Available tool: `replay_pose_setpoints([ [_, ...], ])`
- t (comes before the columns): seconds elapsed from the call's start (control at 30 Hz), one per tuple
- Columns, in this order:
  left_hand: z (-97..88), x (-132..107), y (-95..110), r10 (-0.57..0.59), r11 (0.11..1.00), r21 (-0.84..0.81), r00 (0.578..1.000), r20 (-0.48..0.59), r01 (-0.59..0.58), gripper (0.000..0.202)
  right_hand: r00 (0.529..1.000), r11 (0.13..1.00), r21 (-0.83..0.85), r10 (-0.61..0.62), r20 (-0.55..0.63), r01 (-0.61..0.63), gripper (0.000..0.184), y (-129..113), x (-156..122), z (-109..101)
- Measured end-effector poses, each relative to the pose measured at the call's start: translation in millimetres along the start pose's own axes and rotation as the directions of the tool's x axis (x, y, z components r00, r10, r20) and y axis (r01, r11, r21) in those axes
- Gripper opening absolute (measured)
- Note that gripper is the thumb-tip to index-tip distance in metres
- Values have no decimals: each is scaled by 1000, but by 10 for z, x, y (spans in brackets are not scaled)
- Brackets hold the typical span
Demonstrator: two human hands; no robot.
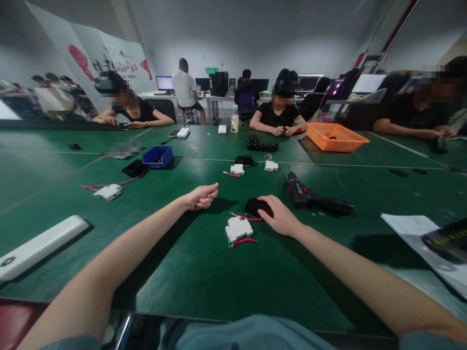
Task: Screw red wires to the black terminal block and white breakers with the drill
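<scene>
One black block lay on the green surface, just beyond a white module with red leads. From afar I saw my right hand closed around the block's right end, thumb on the near side, while my left hand was curled, fingers together, nothing visible inside. I judged it light, stiff and slightly slick, best held by its long sides.
</scene>
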State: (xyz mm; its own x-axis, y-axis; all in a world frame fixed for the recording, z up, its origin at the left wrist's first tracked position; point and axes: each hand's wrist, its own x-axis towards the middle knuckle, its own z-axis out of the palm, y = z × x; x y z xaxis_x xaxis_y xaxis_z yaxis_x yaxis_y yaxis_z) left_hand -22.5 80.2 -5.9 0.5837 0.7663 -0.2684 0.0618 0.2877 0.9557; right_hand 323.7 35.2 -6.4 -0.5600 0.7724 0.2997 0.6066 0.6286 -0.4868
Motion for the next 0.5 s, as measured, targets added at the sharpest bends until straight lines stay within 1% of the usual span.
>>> replay_pose_setpoints([
  [0.13, 133, -28, 16, 12, 997, 81, 1000, 14, -13, 50, 1000, 1000, -7, -4, -6, 4, 38, -7, 2, -4],
  [0.2, 239, -48, 19, 43, 992, 115, 999, 8, -44, 42, 1000, 1000, -8, -10, -10, 10, 38, -11, 3, -4],
  [0.27, 342, -65, 22, 81, 975, 208, 997, 9, -81, 33, 1000, 1000, -12, -12, -13, 12, 37, -17, 4, -5],
  [0.3, 385, -69, 22, 100, 955, 281, 995, 13, -99, 31, 1000, 1000, -13, -13, -12, 12, 37, -20, 4, -6],
  [0.4, 452, -67, 15, 146, 870, 474, 989, 23, -139, 38, 1000, 1000, -14, -9, -10, 9, 37, -27, 3, -11],
  [0.5, 445, -51, -1, 159, 824, 545, 987, 40, -155, 37, 1000, 1000, -15, -6, -8, 6, 37, -35, 2, -16],
])
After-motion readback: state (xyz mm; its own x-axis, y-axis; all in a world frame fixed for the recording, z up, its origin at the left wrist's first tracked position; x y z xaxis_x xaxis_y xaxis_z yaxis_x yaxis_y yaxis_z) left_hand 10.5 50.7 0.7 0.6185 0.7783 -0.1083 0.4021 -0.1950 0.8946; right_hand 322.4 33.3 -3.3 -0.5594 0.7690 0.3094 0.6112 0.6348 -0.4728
